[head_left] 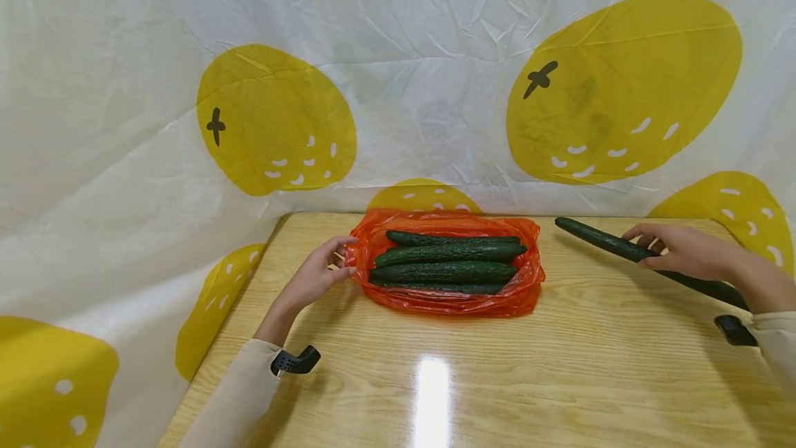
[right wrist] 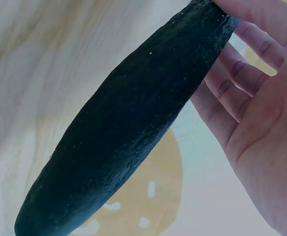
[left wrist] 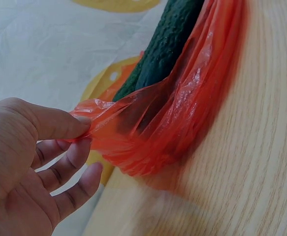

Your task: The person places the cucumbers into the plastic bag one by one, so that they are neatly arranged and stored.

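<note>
An orange-red plastic bag (head_left: pixel 466 306) lies on the table with its mouth spread wide. Several dark green cucumbers (head_left: pixel 450 252) rest side by side inside it. At the bag's left end my left hand (head_left: pixel 317 274) pinches the thin plastic between thumb and forefinger, the other fingers loosely bent in the left wrist view. To the right of the bag, my right hand (head_left: pixel 693 252) holds one long cucumber (head_left: pixel 597 237) around its middle, with thumb and fingers on opposite sides. That cucumber slants, its thick end (right wrist: pixel 84 172) large in the right wrist view.
The wooden table (head_left: pixel 528 379) meets a hanging cloth (head_left: pixel 429 123) printed with yellow fruit at its back and left edges. Black wrist devices (head_left: pixel 295 361) sit at both sleeves. A bright light reflection falls on the table's front middle.
</note>
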`<state>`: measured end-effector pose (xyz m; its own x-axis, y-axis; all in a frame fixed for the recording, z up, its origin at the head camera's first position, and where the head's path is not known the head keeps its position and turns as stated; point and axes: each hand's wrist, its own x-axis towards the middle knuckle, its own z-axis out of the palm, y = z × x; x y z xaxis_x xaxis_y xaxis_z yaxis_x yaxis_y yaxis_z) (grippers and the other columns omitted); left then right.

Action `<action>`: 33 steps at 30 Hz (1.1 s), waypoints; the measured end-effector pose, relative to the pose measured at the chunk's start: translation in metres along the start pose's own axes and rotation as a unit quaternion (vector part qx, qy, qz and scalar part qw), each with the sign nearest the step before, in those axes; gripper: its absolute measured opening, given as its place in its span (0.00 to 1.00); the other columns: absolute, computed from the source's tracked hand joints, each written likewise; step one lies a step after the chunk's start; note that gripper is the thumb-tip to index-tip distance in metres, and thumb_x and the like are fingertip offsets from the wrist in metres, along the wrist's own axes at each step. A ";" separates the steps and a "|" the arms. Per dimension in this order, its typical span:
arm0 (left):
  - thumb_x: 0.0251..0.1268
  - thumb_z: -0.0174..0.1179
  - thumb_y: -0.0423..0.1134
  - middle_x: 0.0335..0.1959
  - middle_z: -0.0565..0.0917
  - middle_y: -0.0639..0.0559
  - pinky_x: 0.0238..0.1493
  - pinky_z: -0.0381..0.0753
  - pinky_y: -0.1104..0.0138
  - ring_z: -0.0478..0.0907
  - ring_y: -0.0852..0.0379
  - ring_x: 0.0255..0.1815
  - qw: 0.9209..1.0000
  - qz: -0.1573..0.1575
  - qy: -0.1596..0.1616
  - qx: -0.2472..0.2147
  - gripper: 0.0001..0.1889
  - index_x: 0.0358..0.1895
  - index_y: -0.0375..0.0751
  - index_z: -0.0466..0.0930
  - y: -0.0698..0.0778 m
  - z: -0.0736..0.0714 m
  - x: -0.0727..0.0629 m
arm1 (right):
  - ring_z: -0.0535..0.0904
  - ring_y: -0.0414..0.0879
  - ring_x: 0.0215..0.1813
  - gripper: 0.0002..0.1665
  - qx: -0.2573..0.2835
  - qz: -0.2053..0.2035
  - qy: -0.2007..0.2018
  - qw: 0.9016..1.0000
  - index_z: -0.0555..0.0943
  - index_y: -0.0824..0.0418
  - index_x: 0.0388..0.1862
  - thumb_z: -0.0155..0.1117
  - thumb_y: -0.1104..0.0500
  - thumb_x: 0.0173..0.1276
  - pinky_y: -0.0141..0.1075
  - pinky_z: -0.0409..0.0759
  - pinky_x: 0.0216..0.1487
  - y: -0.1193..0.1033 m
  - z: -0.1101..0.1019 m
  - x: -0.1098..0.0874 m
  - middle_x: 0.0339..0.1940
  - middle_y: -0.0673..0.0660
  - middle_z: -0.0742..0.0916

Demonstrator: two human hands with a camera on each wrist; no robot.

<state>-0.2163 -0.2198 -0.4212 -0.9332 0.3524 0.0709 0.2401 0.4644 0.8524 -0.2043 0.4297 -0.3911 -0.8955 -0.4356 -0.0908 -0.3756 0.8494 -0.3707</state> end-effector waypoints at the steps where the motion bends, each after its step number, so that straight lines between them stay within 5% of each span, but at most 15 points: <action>1: 0.66 0.64 0.26 0.45 0.74 0.40 0.37 0.81 0.54 0.74 0.47 0.41 1.000 0.002 0.000 -0.004 0.27 0.68 0.40 0.72 0.000 0.000 0.000 | 0.82 0.55 0.50 0.28 0.002 0.000 0.000 1.000 0.75 0.64 0.65 0.71 0.61 0.67 0.37 0.81 0.41 -0.002 -0.001 0.001 0.51 0.59 0.85; 14: 0.67 0.64 0.28 0.44 0.73 0.43 0.35 0.81 0.59 0.74 0.48 0.41 1.000 -0.004 -0.004 -0.009 0.28 0.69 0.43 0.72 0.001 -0.001 0.000 | 0.83 0.56 0.51 0.26 -0.012 -0.029 0.023 0.999 0.76 0.61 0.64 0.70 0.63 0.68 0.39 0.81 0.43 -0.027 -0.013 0.014 0.51 0.56 0.86; 33: 0.67 0.65 0.28 0.45 0.73 0.41 0.34 0.78 0.64 0.73 0.46 0.42 1.000 -0.001 -0.009 -0.015 0.27 0.69 0.42 0.72 0.005 -0.002 0.000 | 0.83 0.51 0.52 0.25 0.006 -0.042 0.007 0.999 0.79 0.56 0.62 0.73 0.58 0.67 0.41 0.83 0.45 -0.065 -0.025 0.042 0.51 0.53 0.86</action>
<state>-0.2154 -0.2194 -0.4155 -0.9287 0.3659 0.0605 0.2300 0.4401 0.8680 -0.2234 0.3642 -0.3476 -0.8645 -0.5006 -0.0461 -0.4464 0.8065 -0.3877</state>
